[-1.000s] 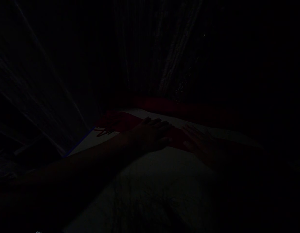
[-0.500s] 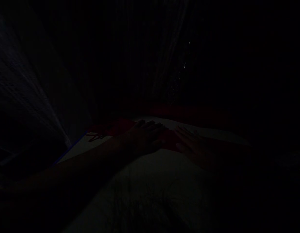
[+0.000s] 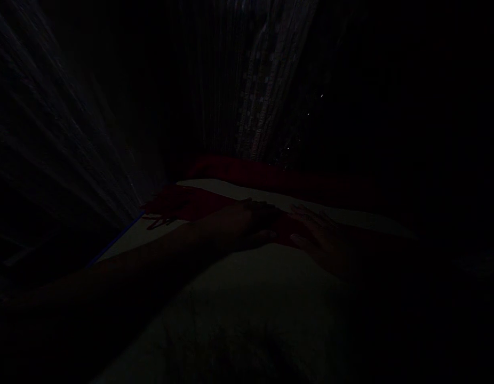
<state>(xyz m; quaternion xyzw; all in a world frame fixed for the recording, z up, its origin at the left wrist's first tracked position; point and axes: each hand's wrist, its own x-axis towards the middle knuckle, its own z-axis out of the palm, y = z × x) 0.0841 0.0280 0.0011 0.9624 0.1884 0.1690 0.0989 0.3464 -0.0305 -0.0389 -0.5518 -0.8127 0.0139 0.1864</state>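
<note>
The scene is very dark. A long strip of red cloth (image 3: 207,204), with fringe-like strands at its left end, lies across a pale surface (image 3: 271,277). Resting on the strip near the middle is my left hand (image 3: 247,224), fingers stretched out and palm down. To its right, my right hand (image 3: 317,232) also lies flat on the cloth with fingers extended, a small gap between the two. Neither hand grips anything. The cloth's right part fades into darkness.
More red cloth (image 3: 231,168) runs along the far side of the pale surface. A blue edge (image 3: 117,240) borders it at left. Dim curtain-like fabric (image 3: 263,90) hangs behind, with more folds (image 3: 71,106) at left and small glints beside it.
The red cloth's far left part and the band behind it show more openly now. My left hand has shifted slightly right. The hanging fabric looks brighter.
</note>
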